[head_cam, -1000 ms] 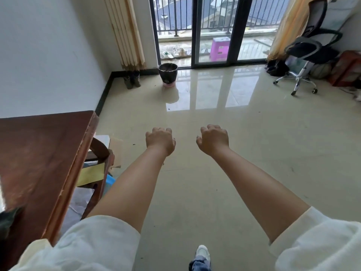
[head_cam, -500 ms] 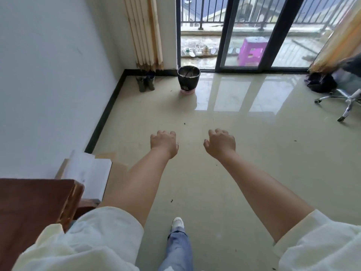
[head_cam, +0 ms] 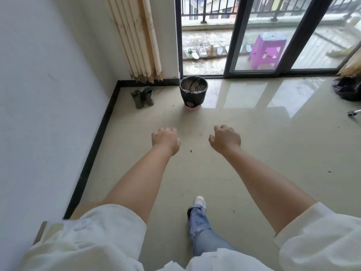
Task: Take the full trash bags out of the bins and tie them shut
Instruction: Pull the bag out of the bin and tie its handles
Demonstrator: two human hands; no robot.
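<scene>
Glossy beige floor tiles (head_cam: 254, 153) fill the room, with a white wall (head_cam: 39, 94) on the left and a black skirting strip along its foot. Nearest to the camera, at 6 o'clock, are two wide white sleeves (head_cam: 93, 241), and between them one leg in pale blue jeans (head_cam: 201, 231) with a white shoe (head_cam: 199, 202) stepping forward on the tiles.

Both bare forearms reach out over the floor. The left hand (head_cam: 165, 139) is at about 11 o'clock from the shoe, the right hand (head_cam: 225, 138) at about 1 o'clock. They are apart from each other and hold nothing. The fingers of both hands are curled loosely inward, seen from the back of the hand, not pressed into a tight fist.

Farther on, at 12 o'clock from the hands, stands the trash bin (head_cam: 193, 92), upright on the floor just in front of the door frame. A black trash bag (head_cam: 192, 98) lines it and folds over the rim; I cannot tell how full it is. A pink base shows under the bag. At 9 o'clock from the bin a pair of dark boots (head_cam: 143, 96) stands near the corner, under a folded cream curtain (head_cam: 136, 40).

Behind the bin is a sliding glass door (head_cam: 257, 36) with dark frames. On the balcony outside lie some pale shoes (head_cam: 203, 50) and a purple stool (head_cam: 266, 51). At far right, a dark bundle (head_cam: 347, 90) lies on the floor.
</scene>
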